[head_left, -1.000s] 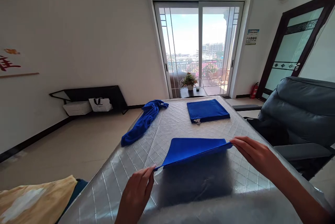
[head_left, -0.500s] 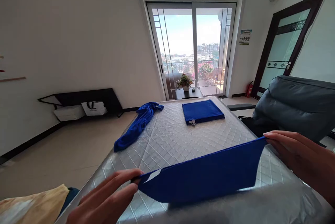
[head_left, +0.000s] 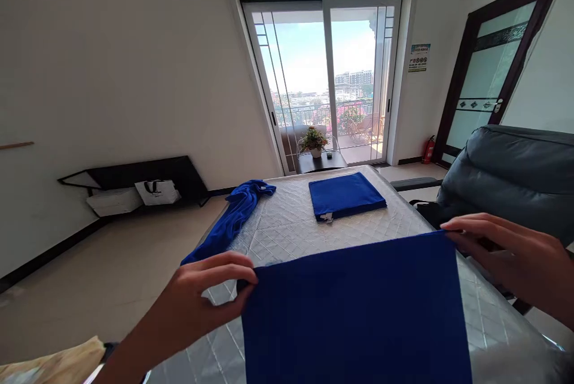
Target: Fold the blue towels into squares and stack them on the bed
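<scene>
A blue cloth (head_left: 354, 312) hangs flat in front of me, its lower part cut off by the bottom of the view. My left hand (head_left: 215, 294) pinches its upper left corner between thumb and fingers. At the upper right corner, my right hand (head_left: 506, 252) pinches the same cloth. Beyond it, a stack of folded blue cloths (head_left: 347, 194) with a white tag lies on the mattress (head_left: 287, 207). Along the mattress's left edge is a crumpled blue cloth (head_left: 233, 216), partly behind my left hand.
A dark padded armchair (head_left: 520, 174) stands close on the right. To the left, a black low rack (head_left: 134, 168) holds a white bag (head_left: 156, 192). A small table (head_left: 320, 162) with a potted plant (head_left: 314, 140) is past the mattress. Yellowish fabric (head_left: 58, 363) shows at lower left.
Both hands have raised the held cloth's top edge, so it went from a slanted, shallow sheet to hanging broad and upright. My left hand rose and moved slightly right.
</scene>
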Demonstrator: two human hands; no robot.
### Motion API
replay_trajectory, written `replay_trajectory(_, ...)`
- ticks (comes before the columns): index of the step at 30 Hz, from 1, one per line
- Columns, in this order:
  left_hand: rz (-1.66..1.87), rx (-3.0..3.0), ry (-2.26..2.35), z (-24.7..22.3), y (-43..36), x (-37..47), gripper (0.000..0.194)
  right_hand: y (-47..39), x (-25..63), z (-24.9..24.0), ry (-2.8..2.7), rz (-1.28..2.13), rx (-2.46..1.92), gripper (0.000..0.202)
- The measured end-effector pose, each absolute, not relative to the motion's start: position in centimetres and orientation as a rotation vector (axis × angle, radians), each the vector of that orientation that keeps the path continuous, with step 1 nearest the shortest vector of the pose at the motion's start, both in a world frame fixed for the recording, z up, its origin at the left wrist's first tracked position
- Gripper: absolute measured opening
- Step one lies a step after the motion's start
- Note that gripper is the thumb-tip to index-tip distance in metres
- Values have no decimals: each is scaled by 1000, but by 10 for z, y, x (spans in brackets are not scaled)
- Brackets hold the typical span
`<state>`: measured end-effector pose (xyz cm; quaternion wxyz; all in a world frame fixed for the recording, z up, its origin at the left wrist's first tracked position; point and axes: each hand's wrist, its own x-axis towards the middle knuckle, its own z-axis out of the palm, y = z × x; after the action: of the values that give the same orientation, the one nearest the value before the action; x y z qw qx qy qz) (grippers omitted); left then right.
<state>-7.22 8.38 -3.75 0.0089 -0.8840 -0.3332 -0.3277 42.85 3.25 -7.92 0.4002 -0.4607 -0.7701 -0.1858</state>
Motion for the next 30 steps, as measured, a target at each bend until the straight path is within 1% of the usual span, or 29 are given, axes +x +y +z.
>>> replay_trajectory(2,-914,-2883,-1214,-44,138,-59,13,84,424,-72,-2031,-288,-1200,26)
replay_trajectory(4,-889,-2940,-1354,-48,199,-48,20,148,425,-63,-2078,-167,-1299,30)
replay_trajectory(7,-949,-2860,-1447,-39,285,-25,28,246,428,-41,-2009,-217,-1441,28)
replay_trajectory(9,-967,-2653,-1465,-21,331,-6,31,302,428,-20,-1942,-279,-1480,29)
replay_trajectory(10,-982,-2544,-1462,-11,348,2,36,325,428,-9,-1898,-305,-1481,31)
replay_trajectory(13,-1062,-2317,-1423,12,383,22,59,376,430,18,-1747,-364,-1431,33)
replay_trajectory(14,-1107,-2278,-1398,13,391,28,63,389,432,22,-1701,-379,-1406,33)
replay_trajectory(16,-1200,-2211,-1363,3,406,37,64,408,438,18,-1637,-400,-1363,30)
replay_trajectory(17,-1236,-2186,-1358,-9,412,42,61,416,441,9,-1618,-400,-1359,29)
replay_trajectory(19,-1274,-2159,-1386,-46,424,52,51,428,448,-24,-1603,-362,-1395,28)
replay_trajectory(21,-1260,-2183,-1443,-96,430,62,36,433,453,-74,-1608,-268,-1472,27)
replay_trajectory(23,-1205,-2269,-1534,-151,430,69,24,432,456,-136,-1640,-155,-1551,28)
replay_trajectory(25,-1058,-2408,-1657,-202,424,72,19,426,459,-197,-1712,-72,-1603,28)
replay_trajectory(27,-891,-2496,-1715,-240,416,71,18,419,462,-248,-1772,4,-1636,27)
replay_trajectory(28,-828,-2517,-1710,-253,412,69,18,416,464,-266,-1791,26,-1641,27)
replay_trajectory(30,-755,-2524,-1673,-264,407,66,18,411,469,-287,-1821,44,-1629,27)
